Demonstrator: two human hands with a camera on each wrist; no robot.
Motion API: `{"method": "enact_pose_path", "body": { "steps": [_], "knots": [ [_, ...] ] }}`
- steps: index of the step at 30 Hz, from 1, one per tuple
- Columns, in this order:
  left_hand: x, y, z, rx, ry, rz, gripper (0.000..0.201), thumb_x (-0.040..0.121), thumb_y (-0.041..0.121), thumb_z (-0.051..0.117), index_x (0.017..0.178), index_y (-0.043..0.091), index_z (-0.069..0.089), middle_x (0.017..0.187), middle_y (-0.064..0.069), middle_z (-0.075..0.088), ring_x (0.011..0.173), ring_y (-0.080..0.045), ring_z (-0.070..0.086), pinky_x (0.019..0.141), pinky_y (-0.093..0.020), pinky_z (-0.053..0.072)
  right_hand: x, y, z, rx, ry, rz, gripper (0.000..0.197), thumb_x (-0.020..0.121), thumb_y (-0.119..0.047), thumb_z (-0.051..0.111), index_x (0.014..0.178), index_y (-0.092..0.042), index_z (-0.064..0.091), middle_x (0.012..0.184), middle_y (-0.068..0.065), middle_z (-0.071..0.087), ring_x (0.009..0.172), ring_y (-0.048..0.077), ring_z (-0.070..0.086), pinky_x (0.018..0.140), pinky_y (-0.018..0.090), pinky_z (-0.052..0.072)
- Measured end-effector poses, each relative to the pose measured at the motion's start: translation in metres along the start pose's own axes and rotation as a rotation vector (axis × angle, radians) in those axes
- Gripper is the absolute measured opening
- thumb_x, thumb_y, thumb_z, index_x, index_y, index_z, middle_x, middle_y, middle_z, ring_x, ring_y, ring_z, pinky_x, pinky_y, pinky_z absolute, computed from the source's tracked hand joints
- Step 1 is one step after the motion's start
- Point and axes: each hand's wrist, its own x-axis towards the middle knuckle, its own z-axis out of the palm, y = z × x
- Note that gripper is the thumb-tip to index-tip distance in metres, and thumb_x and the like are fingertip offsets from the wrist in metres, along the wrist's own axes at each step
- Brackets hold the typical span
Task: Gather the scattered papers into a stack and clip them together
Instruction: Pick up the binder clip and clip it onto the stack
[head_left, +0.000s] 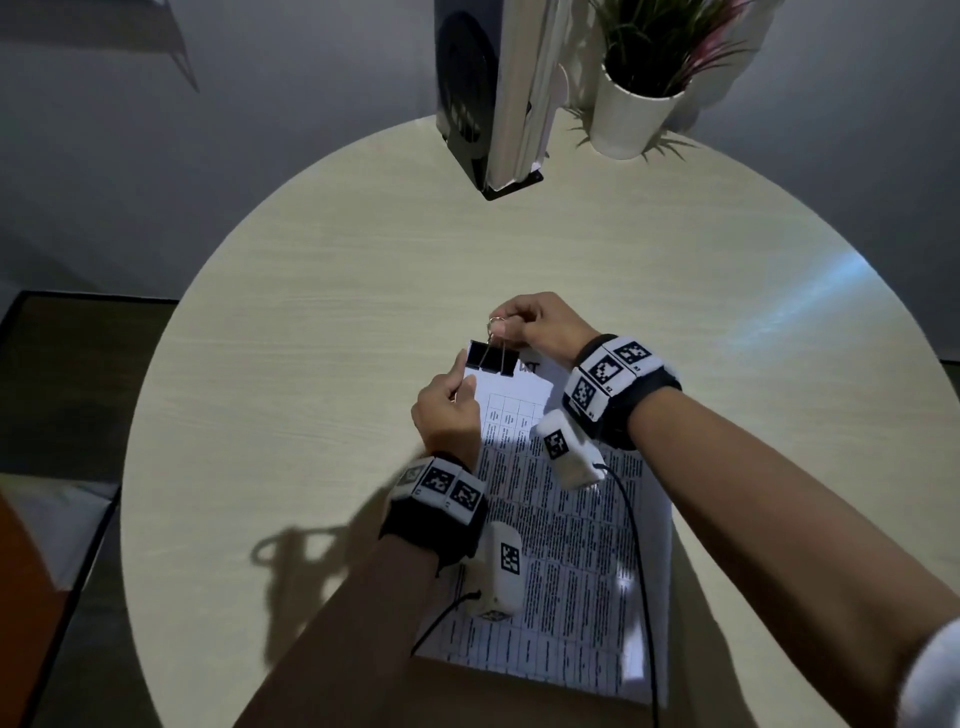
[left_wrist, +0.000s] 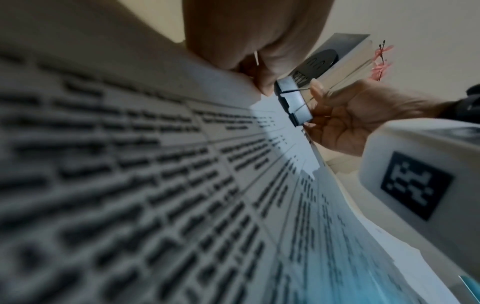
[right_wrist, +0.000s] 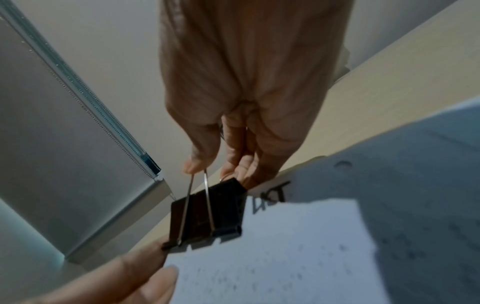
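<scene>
A stack of printed papers (head_left: 561, 545) lies on the round table, its far edge lifted. A black binder clip (head_left: 492, 357) sits on the stack's top left corner; it also shows in the left wrist view, binder clip (left_wrist: 292, 102), and in the right wrist view, binder clip (right_wrist: 207, 214). My right hand (head_left: 535, 325) pinches the clip's two wire handles together from above, right hand (right_wrist: 233, 115). My left hand (head_left: 449, 410) pinches the papers' top left corner just beside the clip, thumb on top, left hand (left_wrist: 249, 41).
The pale wooden table (head_left: 311, 312) is round. At its far edge stand a black holder with white folders (head_left: 498, 93) and a potted plant in a white pot (head_left: 636, 98). Cables run from both wrist cameras over the papers.
</scene>
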Motion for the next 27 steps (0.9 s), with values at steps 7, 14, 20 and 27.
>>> {"method": "enact_pose_path", "body": {
  "steps": [7, 14, 20, 27],
  "knots": [
    [-0.002, 0.013, -0.005, -0.015, 0.000, -0.088, 0.037, 0.088, 0.008, 0.053, 0.125, 0.007, 0.059, 0.118, -0.019, 0.068, 0.108, -0.027, 0.062, 0.089, -0.021, 0.039, -0.002, 0.000, 0.007, -0.072, 0.018, -0.013, 0.026, 0.087, -0.013, 0.060, 0.107, 0.003, 0.063, 0.091, 0.011, 0.064, 0.091, 0.024, 0.059, 0.093, 0.041, 0.049],
    [0.036, 0.025, -0.014, -0.110, -0.177, -0.305, 0.028, 0.075, 0.029, 0.069, 0.094, 0.010, 0.074, 0.104, -0.020, 0.072, 0.083, -0.027, 0.064, 0.087, -0.037, 0.051, -0.032, -0.002, 0.018, -0.522, 0.242, -0.352, 0.019, 0.086, -0.013, 0.058, 0.088, 0.000, 0.071, 0.092, 0.019, 0.067, 0.084, 0.027, 0.058, 0.076, 0.031, 0.043],
    [0.052, 0.032, -0.019, -0.074, -0.233, -0.274, 0.007, 0.080, 0.011, 0.067, 0.078, 0.016, 0.063, 0.092, -0.008, 0.062, 0.087, -0.019, 0.056, 0.086, -0.032, 0.048, -0.084, 0.038, 0.042, -0.718, -0.034, -0.402, 0.028, 0.093, -0.004, 0.040, 0.106, 0.001, 0.064, 0.118, 0.017, 0.061, 0.109, 0.028, 0.051, 0.095, 0.037, 0.043],
    [0.053, 0.060, -0.036, 0.135, -0.730, 0.018, 0.047, 0.075, -0.006, 0.066, 0.104, 0.030, 0.057, 0.066, 0.002, 0.036, 0.067, -0.015, 0.039, 0.061, -0.015, 0.042, -0.058, 0.036, -0.006, -0.387, 0.278, -0.136, 0.040, 0.090, -0.015, 0.051, 0.129, -0.011, 0.047, 0.132, 0.009, 0.054, 0.119, 0.017, 0.048, 0.109, 0.039, 0.033]
  ]
}}
